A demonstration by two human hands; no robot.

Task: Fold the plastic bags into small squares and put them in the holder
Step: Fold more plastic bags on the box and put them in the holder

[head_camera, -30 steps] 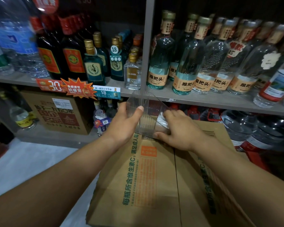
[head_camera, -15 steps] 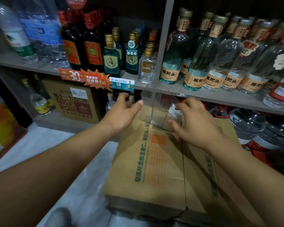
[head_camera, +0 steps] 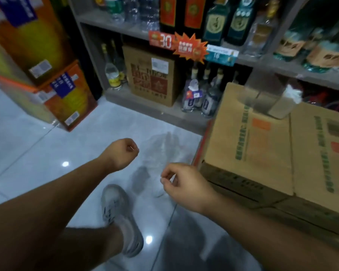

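Observation:
A clear, thin plastic bag (head_camera: 160, 153) hangs over the floor tiles between my two hands. My left hand (head_camera: 122, 153) is curled into a fist at the bag's left edge and seems to grip it. My right hand (head_camera: 181, 182) pinches the bag's lower right edge between thumb and forefinger. The clear plastic holder (head_camera: 262, 100) stands on the far end of a cardboard box (head_camera: 249, 145) to the right, well away from both hands. A folded white bag (head_camera: 293, 93) shows at the holder's right side.
Shelves (head_camera: 272, 64) with bottles and price tags run across the back. A brown carton (head_camera: 151, 75) sits on the bottom shelf. Orange boxes (head_camera: 63, 98) are stacked at the left. My foot in a grey shoe (head_camera: 121, 218) stands on the glossy floor below the hands.
Both hands left the holder on the box and dropped down to the left over the floor, where they now hold a clear bag. The view swung down and left.

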